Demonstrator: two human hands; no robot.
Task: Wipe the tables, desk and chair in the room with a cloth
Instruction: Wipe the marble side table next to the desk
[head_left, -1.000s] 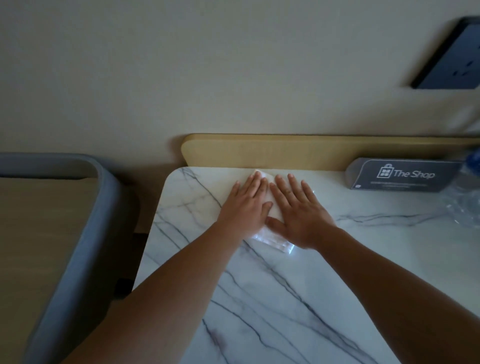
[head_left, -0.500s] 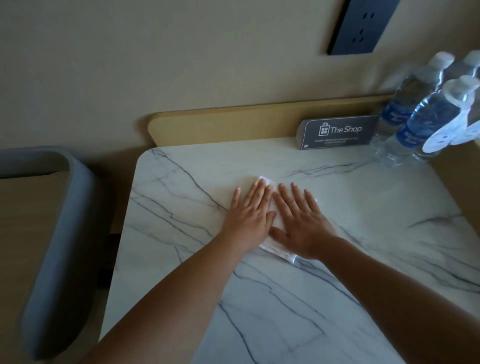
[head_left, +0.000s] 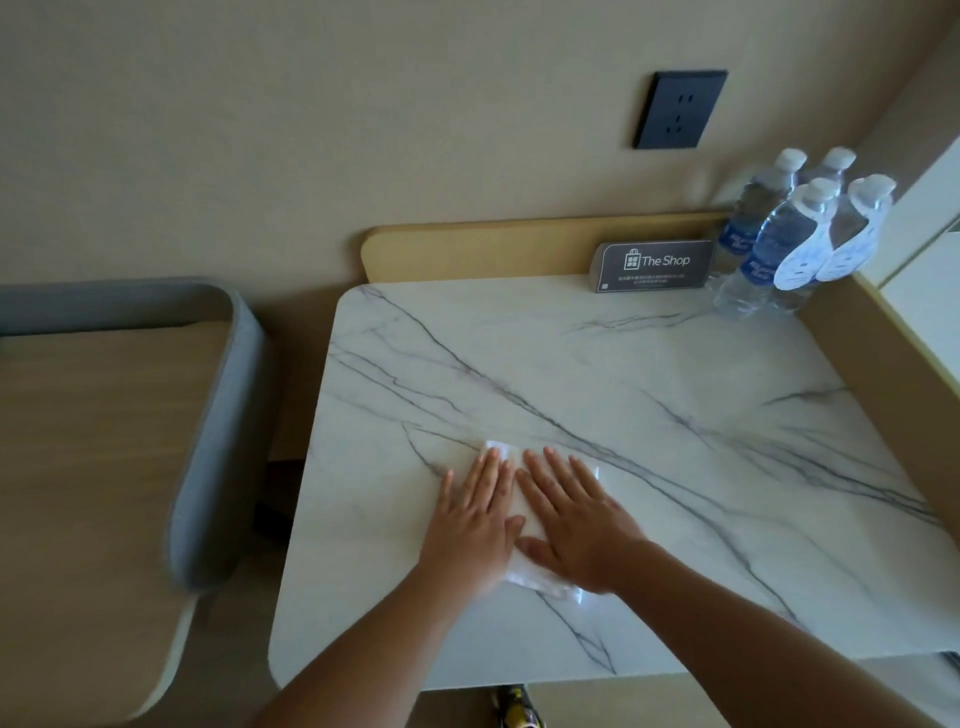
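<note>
A white cloth (head_left: 524, 525) lies flat on the white marble-patterned desk (head_left: 649, 441), left of its middle and toward the near edge. My left hand (head_left: 475, 525) and my right hand (head_left: 571, 525) press on it side by side, palms down, fingers straight and pointing away from me. Most of the cloth is hidden under the hands; its far corner and near edge show.
A dark "The Shop" sign (head_left: 654, 266) and several water bottles (head_left: 795, 234) stand at the desk's far right corner by a wooden back rail (head_left: 493, 249). A grey-rimmed wooden table (head_left: 104, 441) sits to the left. A dark wall socket (head_left: 680, 109) is above.
Both hands have slid the cloth from the desk's far edge toward me. The view has pulled back and shifted right, bringing the bottles and socket into sight.
</note>
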